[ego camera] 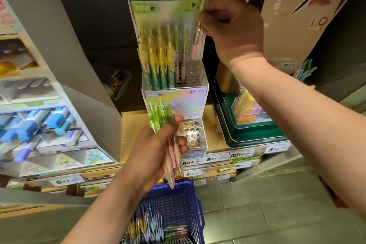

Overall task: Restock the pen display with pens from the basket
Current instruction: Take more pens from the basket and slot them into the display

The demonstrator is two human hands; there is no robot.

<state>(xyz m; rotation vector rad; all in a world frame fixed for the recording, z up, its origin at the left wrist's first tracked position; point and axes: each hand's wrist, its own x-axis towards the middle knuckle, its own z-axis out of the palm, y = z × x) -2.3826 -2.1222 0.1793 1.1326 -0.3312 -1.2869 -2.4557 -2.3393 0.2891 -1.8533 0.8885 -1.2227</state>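
Your right hand [231, 25] is up at the pen display [186, 103], with thumb and fingers pinching one pen [196, 41] near its green top. The pen hangs below your fingertips with its long axis close to upright and its pink grip end pointing down. Only the top leans a little away from your palm.

The coming move turns on what lies under that tip. The empty holes [196, 69] of the middle tier sit directly below the pen, and the filled rows stand on the thumb side of your hand. The tip looks to be just above the holes rather than seated in one, though the clear plastic makes that hard to judge. A straight drop along the pen's own axis should seat it.

Your left hand [152, 150] is lower and nearer your body, its fingers wrapped around a bundle of pens [158, 117]. Their green tops point up past your thumb. Just beyond its fingertips is the lower tier's block of empty holes [191, 131], so this hand is the closer one to that tier. The basket [178, 200] sits beneath your left wrist, with more pens lying in it.
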